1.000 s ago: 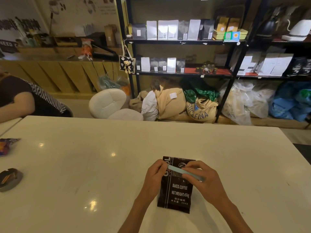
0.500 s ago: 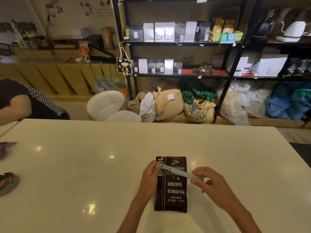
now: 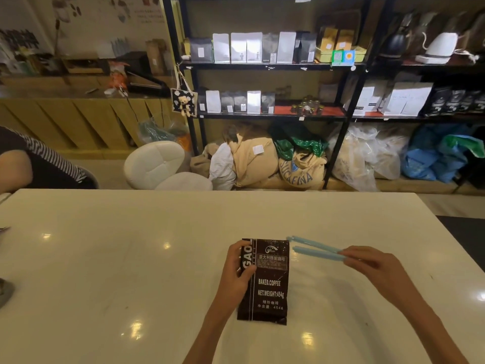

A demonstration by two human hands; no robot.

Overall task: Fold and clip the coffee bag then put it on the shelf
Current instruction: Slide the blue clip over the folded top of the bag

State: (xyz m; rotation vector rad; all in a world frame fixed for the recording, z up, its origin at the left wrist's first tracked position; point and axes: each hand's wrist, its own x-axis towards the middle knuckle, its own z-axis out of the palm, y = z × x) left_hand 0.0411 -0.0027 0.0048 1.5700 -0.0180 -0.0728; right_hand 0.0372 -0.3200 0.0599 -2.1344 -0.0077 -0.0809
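A dark brown coffee bag (image 3: pixel 267 287) with white print lies flat on the white table (image 3: pixel 131 258), its top edge folded over. My left hand (image 3: pixel 237 269) grips the bag's upper left edge, thumb on its face. My right hand (image 3: pixel 372 266) holds one end of a light blue bag clip (image 3: pixel 313 248), whose two arms are spread apart and point left, just right of the bag's top corner and apart from it. The black metal shelf (image 3: pixel 270 66) stands beyond the table with rows of coffee bags.
A person in a striped sleeve (image 3: pixel 39 161) sits at the far left. White cushioned chairs (image 3: pixel 154 164) and burlap sacks (image 3: pixel 299 169) lie between the table and the shelf. Small objects sit at the table's left edge (image 3: pixel 4 292).
The clip lay across the bag's top under both hands; my right hand has now pulled it off to the right with its arms apart. My left hand stays on the bag.
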